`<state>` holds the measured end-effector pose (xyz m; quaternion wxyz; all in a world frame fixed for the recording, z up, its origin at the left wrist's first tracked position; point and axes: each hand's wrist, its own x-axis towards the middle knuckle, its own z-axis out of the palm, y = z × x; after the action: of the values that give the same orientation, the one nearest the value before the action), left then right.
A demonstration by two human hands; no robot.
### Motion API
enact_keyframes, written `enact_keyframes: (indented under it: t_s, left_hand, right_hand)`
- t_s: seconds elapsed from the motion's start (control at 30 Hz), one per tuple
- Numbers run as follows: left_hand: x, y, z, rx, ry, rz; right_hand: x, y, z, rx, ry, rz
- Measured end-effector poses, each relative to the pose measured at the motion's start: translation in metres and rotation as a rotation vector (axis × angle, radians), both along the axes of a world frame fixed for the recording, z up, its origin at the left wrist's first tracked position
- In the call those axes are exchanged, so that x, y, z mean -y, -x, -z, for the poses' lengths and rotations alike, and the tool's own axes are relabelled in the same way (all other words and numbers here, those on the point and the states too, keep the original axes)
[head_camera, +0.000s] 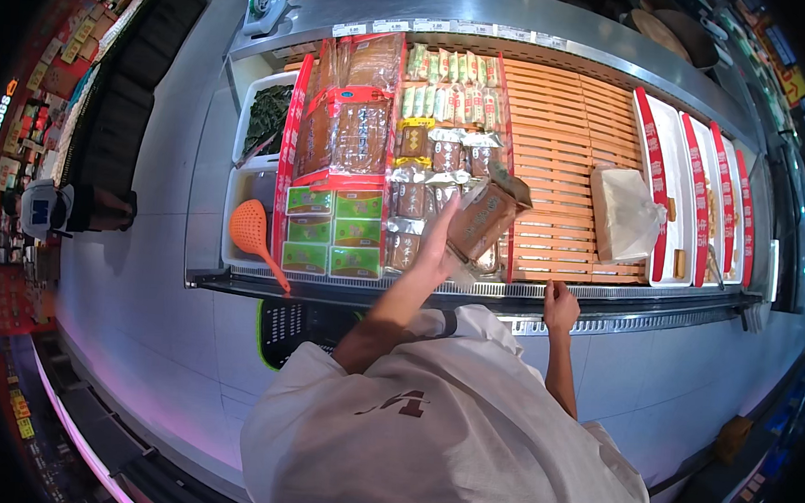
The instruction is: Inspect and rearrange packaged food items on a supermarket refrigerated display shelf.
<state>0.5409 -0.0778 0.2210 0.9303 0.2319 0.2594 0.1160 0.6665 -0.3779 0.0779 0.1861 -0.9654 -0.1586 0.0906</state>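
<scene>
My left hand [437,253] holds up a clear-wrapped vacuum packet [484,218] of brown food, seemingly dried tofu, tilted above the display case. Beneath it are rows of similar brown packets [409,200] with silver ends. Just left of them sit green-labelled boxes [357,233] in two columns, with large brown sheet packs [361,131] behind. My right hand [562,307] is at the case's front edge, its fingers curled and nothing visible in it. Whether it touches the rail cannot be told. An orange slatted rack [551,191] lies beyond that hand.
A plastic-wrapped block [622,216] stands on the rack, beside white trays [664,150] with red strips. At left, an orange slotted ladle [250,227] lies over a tub near dark greens [272,115]. A black basket [301,325] is below. Another person [52,208] stands across the aisle.
</scene>
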Motion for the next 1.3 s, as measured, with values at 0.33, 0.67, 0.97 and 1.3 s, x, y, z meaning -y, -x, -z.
enact_keyframes:
  t_s: [0.33, 0.67, 0.97, 1.3]
  left_hand:
    - [-0.006, 0.018, 0.044, -0.063, -0.445, -0.211]
    - [-0.013, 0.026, -0.01, 0.359, -0.219, -0.351]
    - [-0.015, 0.035, 0.104, -0.035, -0.447, 0.293]
    - [-0.018, 0.013, 0.107, -0.085, -0.205, 0.105]
  right_hand:
    - [-0.001, -0.001, -0.002, 0.011, 0.011, -0.024]
    - [-0.001, 0.002, -0.004, 0.005, 0.016, -0.008]
    - [-0.006, -0.001, -0.008, -0.018, 0.041, -0.027]
    - [0.007, 0.001, -0.001, -0.005, 0.037, 0.031]
